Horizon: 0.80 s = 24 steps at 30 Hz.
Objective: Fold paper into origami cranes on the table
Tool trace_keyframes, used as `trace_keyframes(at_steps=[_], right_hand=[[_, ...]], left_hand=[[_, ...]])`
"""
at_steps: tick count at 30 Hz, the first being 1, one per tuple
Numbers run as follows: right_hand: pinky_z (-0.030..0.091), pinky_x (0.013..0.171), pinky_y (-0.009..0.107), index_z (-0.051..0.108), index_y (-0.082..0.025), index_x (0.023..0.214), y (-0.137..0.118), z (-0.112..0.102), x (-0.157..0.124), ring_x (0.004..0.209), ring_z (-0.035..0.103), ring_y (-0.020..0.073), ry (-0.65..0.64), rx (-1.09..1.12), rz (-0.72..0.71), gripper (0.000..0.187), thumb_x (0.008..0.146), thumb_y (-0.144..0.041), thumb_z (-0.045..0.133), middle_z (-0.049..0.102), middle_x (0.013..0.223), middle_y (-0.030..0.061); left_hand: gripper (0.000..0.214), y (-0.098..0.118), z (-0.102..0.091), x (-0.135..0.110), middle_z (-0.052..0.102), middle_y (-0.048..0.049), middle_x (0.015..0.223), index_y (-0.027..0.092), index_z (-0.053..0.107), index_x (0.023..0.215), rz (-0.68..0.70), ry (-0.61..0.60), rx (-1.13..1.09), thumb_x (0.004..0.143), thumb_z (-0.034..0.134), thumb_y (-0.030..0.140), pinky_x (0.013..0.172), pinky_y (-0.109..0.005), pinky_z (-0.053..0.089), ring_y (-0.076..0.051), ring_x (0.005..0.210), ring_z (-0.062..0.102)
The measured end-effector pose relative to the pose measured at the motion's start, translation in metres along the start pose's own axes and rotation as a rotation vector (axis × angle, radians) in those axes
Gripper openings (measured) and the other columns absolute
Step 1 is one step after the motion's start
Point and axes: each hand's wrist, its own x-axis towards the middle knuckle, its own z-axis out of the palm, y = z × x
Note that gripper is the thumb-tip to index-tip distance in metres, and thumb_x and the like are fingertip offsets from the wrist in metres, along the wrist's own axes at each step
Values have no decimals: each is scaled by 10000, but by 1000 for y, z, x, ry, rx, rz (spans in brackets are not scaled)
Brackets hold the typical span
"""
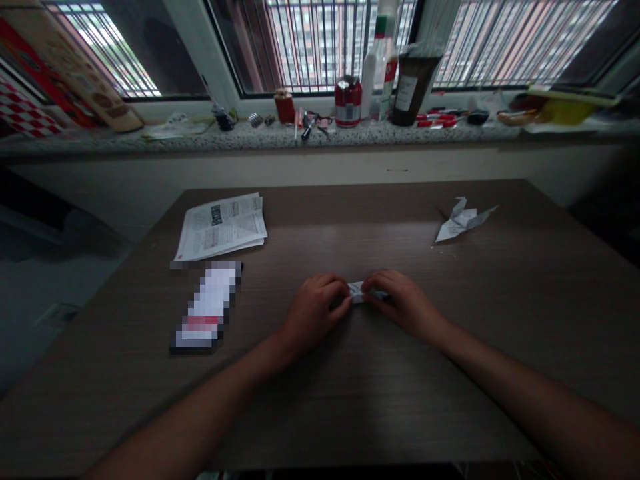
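A small folded piece of white paper lies on the brown wooden table between both hands. My left hand has its fingers curled and pinches the paper's left end. My right hand is curled too and presses on the paper's right end, covering most of it. Both hands rest on the tabletop near its middle.
A folded paper figure sits at the table's far right. A stack of printed sheets lies at the far left, with a blurred flat object just in front of it. The windowsill behind holds a red can, bottles and small tools.
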Motion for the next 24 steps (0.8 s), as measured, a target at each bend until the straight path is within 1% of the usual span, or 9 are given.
trace_keyframes(at_steps=[3, 6, 9, 12, 15, 17, 21, 24], right_hand=[[514, 865, 376, 685, -226, 1019, 1, 2, 0, 986, 650, 232, 4, -46, -35, 57, 1004, -214, 632, 720, 1051, 68], [521, 860, 381, 707, -224, 1019, 4, 4, -1, 990, 657, 233, 3, -92, -70, 85, 1010, -234, 623, 723, 1075, 79], [523, 862, 386, 713, -232, 1038, 6, 3, -1, 1010, 661, 237, -11, -153, -88, 98, 1015, -238, 618, 722, 1110, 79], [518, 847, 383, 714, -243, 1065, 5, 2, -2, 1005, 663, 239, -26, -229, -110, 114, 1027, -245, 607, 725, 1122, 74], [518, 833, 384, 719, -245, 1080, 4, -1, -2, 1005, 665, 242, -43, -306, -139, 131, 1038, -257, 595, 728, 1132, 70], [527, 826, 386, 720, -243, 1093, 4, -2, -2, 1004, 668, 243, -58, -341, -164, 148, 1048, -280, 584, 728, 1146, 70], [555, 852, 407, 705, -247, 1196, 5, -6, -5, 1039, 672, 255, -99, -377, -233, 211, 1065, -318, 556, 725, 1208, 80], [555, 916, 425, 658, -258, 1320, 6, -10, -9, 1105, 657, 266, -130, -409, -286, 278, 1069, -271, 542, 710, 1292, 79]], left_hand=[[37, 1, 1, 0, 691, -47, 1022, 201, 671, 925, -5, 12, 9, 949, 676, 174, 903, -401, 513, -238, 989, 646], [46, 1, 3, 1, 682, -47, 1004, 202, 656, 921, -11, 24, 43, 933, 689, 171, 874, -386, 526, -237, 968, 645], [67, 2, 3, 0, 694, -51, 1026, 204, 667, 993, 5, 44, 110, 939, 691, 173, 839, -378, 541, -236, 949, 656], [109, 2, 2, -5, 719, -55, 1093, 222, 697, 1083, 92, 28, 222, 988, 654, 189, 845, -387, 556, -242, 978, 680], [178, 1, -1, -11, 721, -69, 1185, 222, 697, 1178, 198, -33, 314, 1022, 615, 197, 853, -395, 579, -255, 1032, 694], [225, 1, -3, -15, 708, -85, 1240, 212, 682, 1242, 236, -61, 344, 1037, 591, 196, 858, -395, 593, -257, 1060, 697], [270, 2, -6, -16, 696, -94, 1261, 197, 656, 1302, 257, -96, 372, 1045, 579, 170, 880, -395, 607, -259, 1092, 692], [309, 7, -8, -14, 689, -98, 1270, 183, 642, 1329, 259, -108, 389, 1028, 599, 127, 903, -399, 607, -267, 1117, 681]])
